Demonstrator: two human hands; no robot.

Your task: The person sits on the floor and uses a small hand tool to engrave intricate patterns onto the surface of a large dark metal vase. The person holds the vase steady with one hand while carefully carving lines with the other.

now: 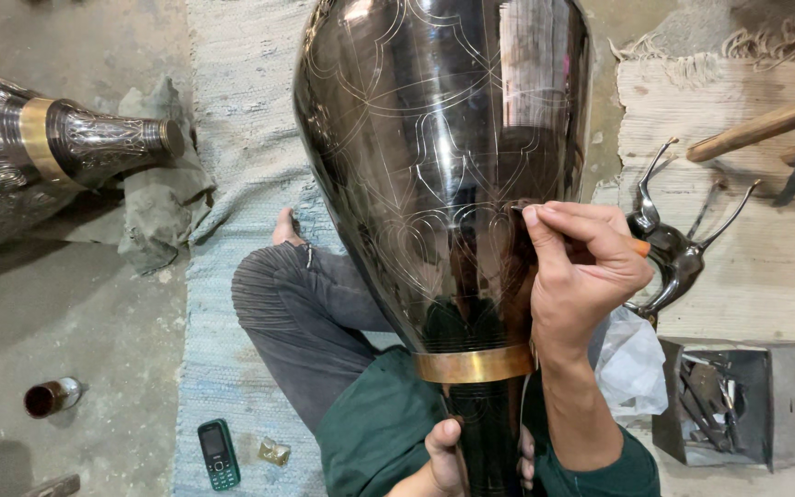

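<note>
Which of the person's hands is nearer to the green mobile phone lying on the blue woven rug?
The left hand. It grips the dark vase's narrow neck at bottom centre, right of the green mobile phone. The right hand works higher up on the vase body, farther away.

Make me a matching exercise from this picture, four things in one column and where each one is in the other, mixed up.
Things:
1. large dark vase
2. mobile phone
3. right hand
4. left hand

Places:
A. on the blue mat by the knee
B. gripping the vase's neck below the brass band
C. across the person's lap
D. pressing a tool to the vase's side

Pairs: 1-C, 2-A, 3-D, 4-B
</note>
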